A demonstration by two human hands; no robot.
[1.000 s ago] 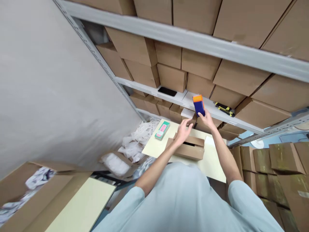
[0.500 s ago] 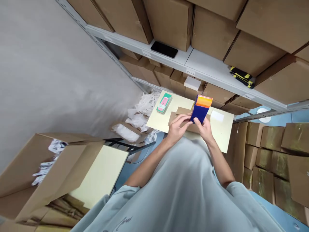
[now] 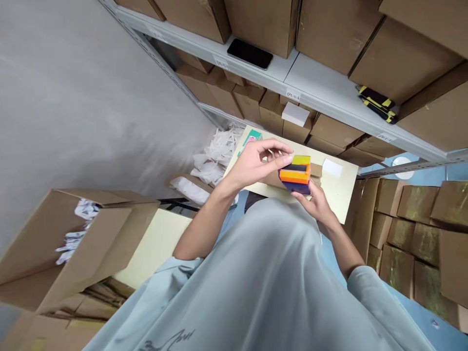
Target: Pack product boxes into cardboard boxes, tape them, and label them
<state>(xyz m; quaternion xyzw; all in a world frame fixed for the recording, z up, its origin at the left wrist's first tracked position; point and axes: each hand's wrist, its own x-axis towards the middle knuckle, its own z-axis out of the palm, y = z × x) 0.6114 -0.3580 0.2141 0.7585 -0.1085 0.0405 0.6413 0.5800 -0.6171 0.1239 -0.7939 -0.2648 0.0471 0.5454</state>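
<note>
A small blue and orange carton [image 3: 294, 176] is tilted so that its end with a dark strip or opening and a yellow-green flap faces me. My right hand [image 3: 317, 202] is closed round its lower right side, thumb along the blue face. At the upper left edge, by the yellow-green flap, my left hand [image 3: 261, 161] has its thumb and bent fingers drawn together in a pinch. Below the carton lies a piece of brown cardboard [image 3: 272, 179] on the cream tabletop [image 3: 338, 195]. Partly behind my left hand is a green and pink box [image 3: 253, 135].
A white card [image 3: 332, 167] lies on the right of the table. Along the shelf [image 3: 321, 83] are a black phone [image 3: 250, 53], yellow-black cutters [image 3: 377, 104] and cartons. An open cardboard box [image 3: 87, 258] stands left; stacked cartons [image 3: 409, 234] stand right. Crumpled white paper [image 3: 219, 151] lies beyond the table.
The carton has been tipped so its end faces me. My left hand has risen from its lower side to its upper left edge; my right hand keeps hold. The view has shifted slightly.
</note>
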